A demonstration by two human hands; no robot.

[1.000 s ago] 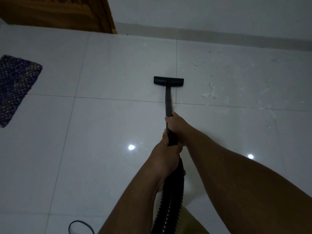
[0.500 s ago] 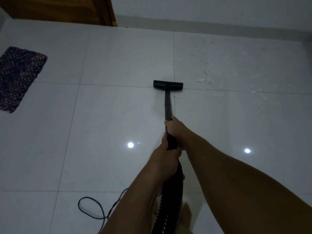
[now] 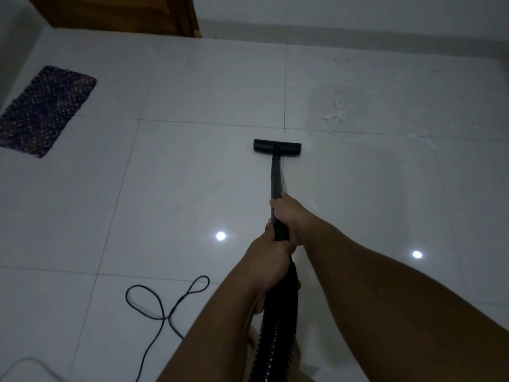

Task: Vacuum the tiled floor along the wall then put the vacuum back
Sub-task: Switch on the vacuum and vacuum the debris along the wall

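A black vacuum wand (image 3: 275, 176) runs from my hands forward to a flat black floor head (image 3: 277, 147) resting on the white tiled floor (image 3: 192, 175). My right hand (image 3: 286, 209) grips the wand higher up; my left hand (image 3: 271, 250) grips it just below, where the ribbed black hose (image 3: 276, 326) begins. The hose drops toward the bottom edge between my forearms. White scraps of debris (image 3: 334, 117) lie scattered on the tiles to the right of and beyond the head, short of the far wall (image 3: 358, 15).
A dark woven mat (image 3: 46, 110) lies at the left. A brown wooden door (image 3: 124, 12) stands at the top left. A black power cord (image 3: 162, 307) loops on the floor at the lower left. Two ceiling-light reflections shine on the tiles.
The floor head has been pulled back from the far tile across the grout line toward me. More of the looped cord has come into view at the lower left.
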